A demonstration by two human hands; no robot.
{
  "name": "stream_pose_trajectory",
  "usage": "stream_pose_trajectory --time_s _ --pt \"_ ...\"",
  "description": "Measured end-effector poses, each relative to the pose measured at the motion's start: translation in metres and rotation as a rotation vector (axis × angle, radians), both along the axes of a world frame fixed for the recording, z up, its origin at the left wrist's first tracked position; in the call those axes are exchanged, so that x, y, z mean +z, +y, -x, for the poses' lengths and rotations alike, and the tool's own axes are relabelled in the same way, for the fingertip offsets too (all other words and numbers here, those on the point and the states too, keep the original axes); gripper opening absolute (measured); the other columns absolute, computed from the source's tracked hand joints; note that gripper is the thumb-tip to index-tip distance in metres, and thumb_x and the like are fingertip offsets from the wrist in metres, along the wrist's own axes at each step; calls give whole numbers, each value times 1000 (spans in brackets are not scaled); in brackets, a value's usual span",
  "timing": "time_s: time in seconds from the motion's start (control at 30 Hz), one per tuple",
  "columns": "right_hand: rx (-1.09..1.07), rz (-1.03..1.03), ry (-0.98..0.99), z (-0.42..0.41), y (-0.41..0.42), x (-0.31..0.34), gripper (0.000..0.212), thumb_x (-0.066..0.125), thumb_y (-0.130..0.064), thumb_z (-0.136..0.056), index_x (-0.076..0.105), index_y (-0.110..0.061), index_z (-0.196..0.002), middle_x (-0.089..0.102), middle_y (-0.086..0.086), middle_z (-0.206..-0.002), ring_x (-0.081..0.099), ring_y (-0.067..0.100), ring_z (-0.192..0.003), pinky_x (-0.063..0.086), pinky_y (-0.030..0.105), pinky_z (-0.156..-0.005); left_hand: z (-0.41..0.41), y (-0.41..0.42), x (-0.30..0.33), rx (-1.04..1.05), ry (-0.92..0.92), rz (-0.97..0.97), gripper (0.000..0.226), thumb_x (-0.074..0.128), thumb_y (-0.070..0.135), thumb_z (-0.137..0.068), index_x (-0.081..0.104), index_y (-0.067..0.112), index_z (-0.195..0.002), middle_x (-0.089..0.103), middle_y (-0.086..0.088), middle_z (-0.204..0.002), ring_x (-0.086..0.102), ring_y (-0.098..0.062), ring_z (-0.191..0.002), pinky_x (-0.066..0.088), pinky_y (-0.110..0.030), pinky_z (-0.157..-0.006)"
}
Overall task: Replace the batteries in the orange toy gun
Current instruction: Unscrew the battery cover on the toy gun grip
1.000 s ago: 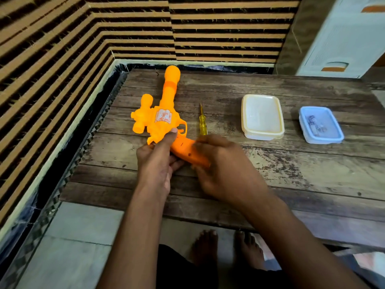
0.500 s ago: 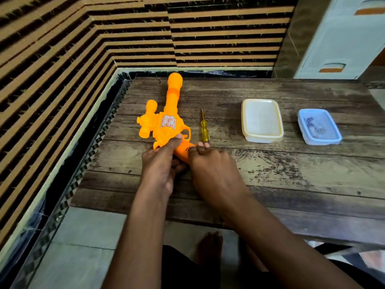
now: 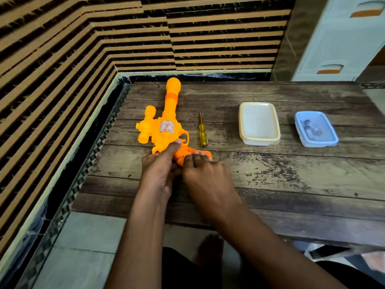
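Versus a second ago: your right hand (image 3: pixel 205 176) has slid back along the grip, so the orange butt end now shows past your fingertips, where before the hand covered it. Gun position on the bench (image 3: pixel 291 180) is about the same; screwdriver and both tubs haven't moved.

Orange toy gun (image 3: pixel 166 126) lies flat on the bench's left side, barrel pointing away from you, rounded muzzle at the far end. Glossy moulded plastic, knobbly side pod on its left, pale sticker on the body, open trigger loop. Small holes visible in the grip.

Your left hand (image 3: pixel 159 172) holds the gun where body meets grip, thumb laid up against the body. Your right-hand fingers curl over the grip and clamp it from above.

Bench is worn, scuffed wood planks. Yellow translucent-handled screwdriver (image 3: pixel 201 132) lies just right of the gun, not touching. Cream rectangular tub (image 3: pixel 259 123) and blue lidded tub (image 3: pixel 316 129) sit further right, well apart.
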State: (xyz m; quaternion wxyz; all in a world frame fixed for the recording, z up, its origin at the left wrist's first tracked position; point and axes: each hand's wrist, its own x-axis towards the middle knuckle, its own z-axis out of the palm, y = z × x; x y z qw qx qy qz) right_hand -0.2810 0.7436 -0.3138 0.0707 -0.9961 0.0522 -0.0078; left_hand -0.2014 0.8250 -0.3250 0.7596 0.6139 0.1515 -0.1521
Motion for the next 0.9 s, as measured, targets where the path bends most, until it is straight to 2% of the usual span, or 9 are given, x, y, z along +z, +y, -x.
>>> stream_pose_trajectory --time_s 0.2,0.27,0.3,0.37,0.43,0.53,0.7,0.8,0.9 --pt "34 101 -306 8 -3 3 36 38 -12 -76 73 -6 -75 72 11 -64 66 33 -44 40 28 -35 -3 1 -2 6 18 3 9 78 12 -87 71 12 -93 71 -5 -73 66 -15 -54 55 -26 -48" --pt "35 48 -316 12 -7 8 14 56 -10 -74 70 -11 -72 65 8 -56 61 35 -39 27 26 -40 -3 0 -2 12 22 27 9 77 11 -88 73 10 -95 72 -4 -72 67 -16 -55 55 -27 -48" --pt "33 -31 -322 15 -10 9 6 68 -7 -70 68 -12 -72 63 8 -53 59 35 -39 26 26 -42 -3 -1 -3 12 24 34 9 77 11 -88 73 10 -96 72 -4 -71 67 -16 -55 55 -27 -47" --pt "15 -229 -313 22 -22 12 15 74 -3 -69 64 -14 -74 61 11 -56 58 38 -44 39 30 -40 -5 -2 -5 21 41 50 15 77 12 -88 71 9 -101 74 -7 -77 69 -16 -56 57 -30 -50" --pt "-28 -299 -289 27 -36 20 5 60 -9 -76 58 -13 -74 59 11 -62 57 39 -52 48 42 -46 -8 -3 -8 20 71 71 33 78 16 -87 69 7 -117 77 -14 -98 75 -20 -68 61 -34 -55" --pt "-153 -227 -220 30 -67 23 14 48 -14 -76 59 -8 -80 58 13 -68 59 40 -65 50 44 -58 -10 -4 -11 27 85 67 38 77 18 -88 65 9 -123 78 -16 -108 79 -24 -80 61 -35 -55" --pt "-319 -111 -96 45 -97 24 9 61 -14 -87 69 -13 -91 62 18 -79 64 45 -82 51 39 -65 -12 -5 -12 35 92 45 37 78 21 -88 64 13 -123 77 -13 -109 79 -22 -81 61 -33 -53" --pt "-358 -57 -62 47 -100 21 6 63 -14 -91 68 -11 -91 62 20 -81 67 44 -84 44 36 -66 -14 -5 -13 37 91 41 45 78 21 -88 62 12 -129 77 -13 -112 79 -21 -81 60 -33 -52" --pt "-363 -151 -80 48 -100 17 7 62 -6 -88 60 -9 -82 65 15 -78 68 40 -77 58 40 -69 -15 -6 -14 35 94 18 43 76 21 -89 62 12 -129 75 -14 -115 78 -22 -82 60 -32 -49"
